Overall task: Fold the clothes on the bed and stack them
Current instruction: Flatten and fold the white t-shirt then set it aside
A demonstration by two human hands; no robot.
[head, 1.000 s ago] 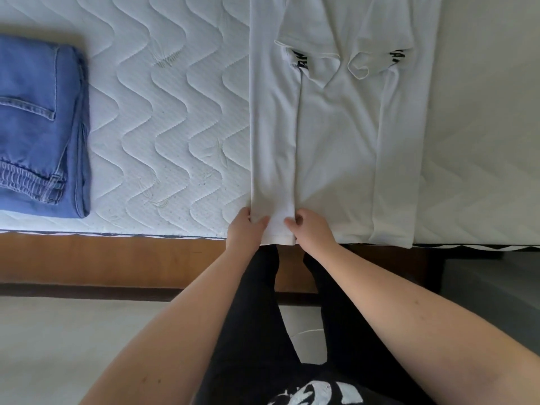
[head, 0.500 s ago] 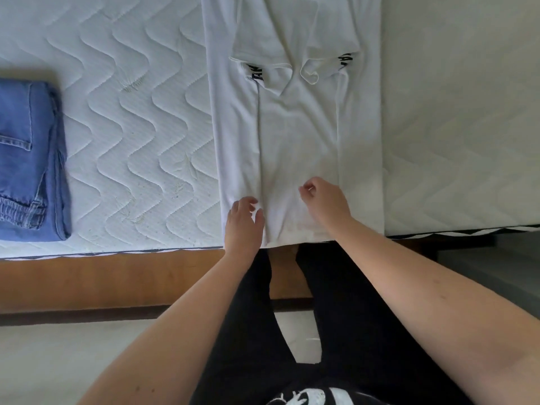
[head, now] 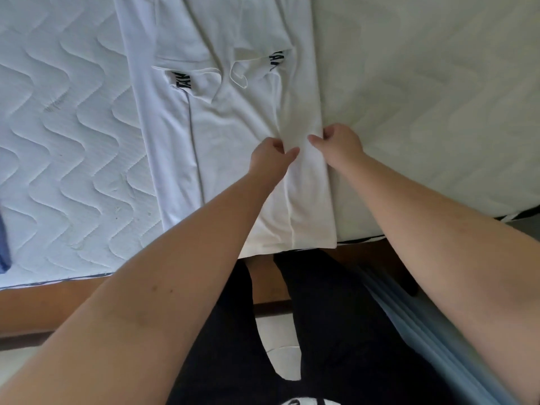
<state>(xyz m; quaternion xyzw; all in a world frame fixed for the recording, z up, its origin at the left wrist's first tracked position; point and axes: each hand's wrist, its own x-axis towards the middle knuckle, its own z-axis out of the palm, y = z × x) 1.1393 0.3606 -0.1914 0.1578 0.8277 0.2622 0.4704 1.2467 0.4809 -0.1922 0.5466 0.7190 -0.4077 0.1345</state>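
Where both hands were down at the hem a second ago, they now sit halfway up the shirt [head: 233, 135] on the bed [head: 438, 97]. Left hand [head: 270, 159] and right hand [head: 339, 144], close together, each pinch its right-hand flap, probably straightening it before the crosswise fold.

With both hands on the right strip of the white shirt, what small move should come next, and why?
Probably slide both hands along the strip to flatten it. The left hand and right hand pinch the shirt where its folded right side bunches, while the left side lies smooth.
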